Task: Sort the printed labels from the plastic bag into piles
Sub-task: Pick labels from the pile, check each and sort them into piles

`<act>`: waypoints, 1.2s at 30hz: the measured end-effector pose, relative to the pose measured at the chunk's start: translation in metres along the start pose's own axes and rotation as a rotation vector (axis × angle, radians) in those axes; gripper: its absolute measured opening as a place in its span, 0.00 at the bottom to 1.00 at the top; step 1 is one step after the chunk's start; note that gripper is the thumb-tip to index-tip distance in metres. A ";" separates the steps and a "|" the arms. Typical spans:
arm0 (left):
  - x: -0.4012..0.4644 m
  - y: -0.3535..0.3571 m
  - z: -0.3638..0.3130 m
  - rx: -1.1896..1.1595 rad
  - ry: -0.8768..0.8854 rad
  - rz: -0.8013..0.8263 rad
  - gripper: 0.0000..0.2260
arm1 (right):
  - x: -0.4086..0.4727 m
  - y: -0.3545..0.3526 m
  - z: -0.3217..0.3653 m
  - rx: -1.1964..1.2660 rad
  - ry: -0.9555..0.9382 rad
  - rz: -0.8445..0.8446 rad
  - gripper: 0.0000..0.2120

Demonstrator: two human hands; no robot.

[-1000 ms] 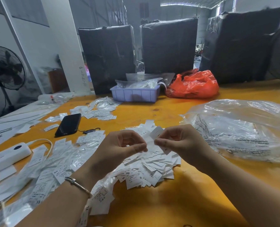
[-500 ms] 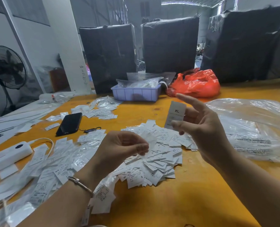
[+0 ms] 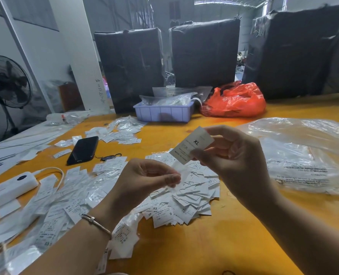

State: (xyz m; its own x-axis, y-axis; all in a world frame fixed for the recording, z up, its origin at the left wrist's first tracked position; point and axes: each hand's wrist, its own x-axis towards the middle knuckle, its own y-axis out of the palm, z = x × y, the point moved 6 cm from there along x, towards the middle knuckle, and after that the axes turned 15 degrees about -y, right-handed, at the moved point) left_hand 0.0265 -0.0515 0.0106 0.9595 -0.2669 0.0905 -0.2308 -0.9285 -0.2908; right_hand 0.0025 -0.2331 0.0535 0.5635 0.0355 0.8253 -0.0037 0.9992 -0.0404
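In the middle of the frame, the right hand (image 3: 232,155) pinches one white label (image 3: 192,145) marked XL and holds it up above the counter (image 3: 234,241). The left hand (image 3: 144,181), a little lower, pinches something thin and see-through at its fingertips; I cannot tell for sure what it is.

Right under the hands lies a big heap of labels (image 3: 184,197) with XS and S on some of them. More labels lie spread at the lower left of the frame (image 3: 55,199), many in shiny little wraps, and a smaller bunch (image 3: 121,132) sits higher up, near a black phone (image 3: 83,149). So some sorting looks done, since there are a few piles already.

At the right of the frame lies a big clear plastic bag (image 3: 303,155) with printing on it. It looks as if it still has things inside, so I think plenty is left to sort. The XL label has not been put on any pile yet.
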 end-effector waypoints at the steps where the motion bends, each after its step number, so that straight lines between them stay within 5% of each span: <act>1: 0.000 0.000 0.000 -0.004 -0.002 -0.004 0.08 | -0.001 0.001 -0.001 0.019 0.007 -0.002 0.12; 36: -0.002 -0.005 -0.003 -0.021 0.010 -0.048 0.08 | -0.005 0.001 0.006 -0.351 -0.184 0.022 0.09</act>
State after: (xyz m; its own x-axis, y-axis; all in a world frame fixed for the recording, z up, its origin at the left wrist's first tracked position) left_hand 0.0249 -0.0470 0.0142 0.9680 -0.2242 0.1130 -0.1880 -0.9456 -0.2655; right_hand -0.0056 -0.2323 0.0530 0.4092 0.0918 0.9078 0.2861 0.9319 -0.2231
